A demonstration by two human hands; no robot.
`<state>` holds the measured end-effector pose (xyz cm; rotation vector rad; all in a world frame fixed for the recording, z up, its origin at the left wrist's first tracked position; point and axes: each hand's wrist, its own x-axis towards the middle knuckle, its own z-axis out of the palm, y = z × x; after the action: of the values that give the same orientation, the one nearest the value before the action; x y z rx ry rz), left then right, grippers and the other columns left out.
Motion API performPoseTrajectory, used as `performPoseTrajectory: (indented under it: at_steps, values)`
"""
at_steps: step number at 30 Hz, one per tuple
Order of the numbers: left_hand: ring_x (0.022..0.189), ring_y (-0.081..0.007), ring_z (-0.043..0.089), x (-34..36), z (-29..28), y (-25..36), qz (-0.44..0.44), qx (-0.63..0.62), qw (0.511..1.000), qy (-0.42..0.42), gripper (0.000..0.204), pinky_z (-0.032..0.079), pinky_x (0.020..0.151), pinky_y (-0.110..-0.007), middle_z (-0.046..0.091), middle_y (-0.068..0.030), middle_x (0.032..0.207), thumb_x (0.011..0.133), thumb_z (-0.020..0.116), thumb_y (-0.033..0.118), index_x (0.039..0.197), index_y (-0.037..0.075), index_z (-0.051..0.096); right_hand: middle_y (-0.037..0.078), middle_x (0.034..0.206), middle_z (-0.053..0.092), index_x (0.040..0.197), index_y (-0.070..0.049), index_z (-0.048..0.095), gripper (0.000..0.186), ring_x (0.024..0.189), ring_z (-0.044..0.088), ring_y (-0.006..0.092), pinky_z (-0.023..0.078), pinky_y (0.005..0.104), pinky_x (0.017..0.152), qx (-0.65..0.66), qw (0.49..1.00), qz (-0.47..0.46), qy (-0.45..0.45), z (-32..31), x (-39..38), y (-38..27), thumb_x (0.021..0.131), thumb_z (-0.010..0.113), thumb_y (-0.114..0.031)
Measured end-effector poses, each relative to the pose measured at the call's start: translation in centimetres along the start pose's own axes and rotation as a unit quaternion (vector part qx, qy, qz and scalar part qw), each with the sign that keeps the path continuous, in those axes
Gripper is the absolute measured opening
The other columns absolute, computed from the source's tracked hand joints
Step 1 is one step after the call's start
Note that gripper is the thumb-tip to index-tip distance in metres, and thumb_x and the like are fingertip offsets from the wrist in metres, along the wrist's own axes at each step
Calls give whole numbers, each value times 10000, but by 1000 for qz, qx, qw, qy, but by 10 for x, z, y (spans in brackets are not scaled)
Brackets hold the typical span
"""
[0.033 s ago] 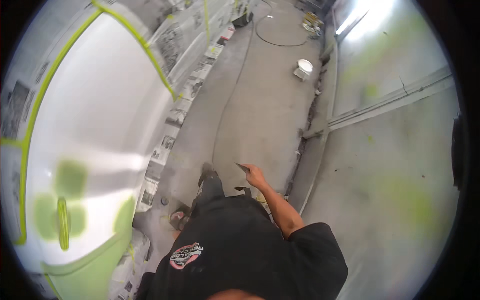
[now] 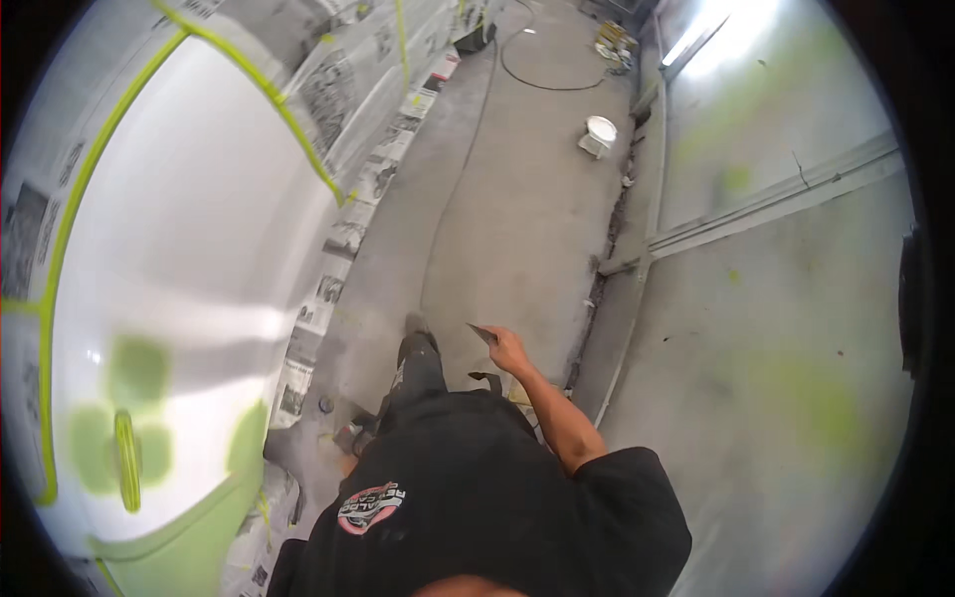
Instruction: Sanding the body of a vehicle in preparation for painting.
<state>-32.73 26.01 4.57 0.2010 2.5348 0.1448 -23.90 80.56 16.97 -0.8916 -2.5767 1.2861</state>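
My right hand (image 2: 510, 350) is closed on a thin, flat, dark grey piece (image 2: 483, 335), whose pointed end sticks out to the left over the floor. I cannot make out what kind of thing it is. A small patch of skin, possibly my left hand (image 2: 348, 465), shows at the left edge of my black shirt; its fingers cannot be made out. To my left stands a glossy white vehicle panel (image 2: 189, 219) with pale green patches (image 2: 139, 370) around its handle, which is covered in yellow-green tape (image 2: 127, 460).
Newspaper and yellow-green tape (image 2: 111, 149) mask the panel's surroundings. A dark hose (image 2: 460, 179) runs along the grey floor (image 2: 517, 219). Ahead, a white round-topped object (image 2: 600, 129) stands near the right wall (image 2: 756, 328), which has green overspray. A yellowish container (image 2: 615, 42) is farther off.
The view has shifted slightly: the panel's handle sits lower, and the floor things sit a little to the left. My shoe has moved slightly forward. My right hand keeps its hold.
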Motion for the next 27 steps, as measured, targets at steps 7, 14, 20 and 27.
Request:
performPoseTrajectory:
  at_steps: [7,14,20,27]
  values:
    - [623,-325,652,155,-106,189,-87,-217,972,28,400,496,580,-479,677,-180,726,885,604,303,886,-94,656,222,1013,692,1191,-43,656,418,950,675,348,501,367,870,55,987,110,106,-92,102,54,805,501,3]
    - [734,-388,689,291,-207,419,-46,-260,964,25,456,504,658,-464,695,-252,796,863,636,335,908,-117,672,227,990,703,1190,-53,672,457,952,679,327,495,361,859,44,921,368,121,-194,145,93,757,526,-33]
    - [758,-365,696,406,-276,679,195,-174,965,-24,392,509,698,-452,708,-215,801,859,648,350,900,-36,710,225,907,710,1096,-22,698,416,879,698,368,530,433,752,77,790,564,229,-174,105,188,702,567,-54]
    - [719,-327,692,546,-288,848,208,-243,947,-18,368,509,675,-438,704,-204,762,852,677,286,933,-73,691,288,958,679,1093,38,671,360,948,663,436,515,423,780,60,825,555,88,-226,210,203,783,562,-111]
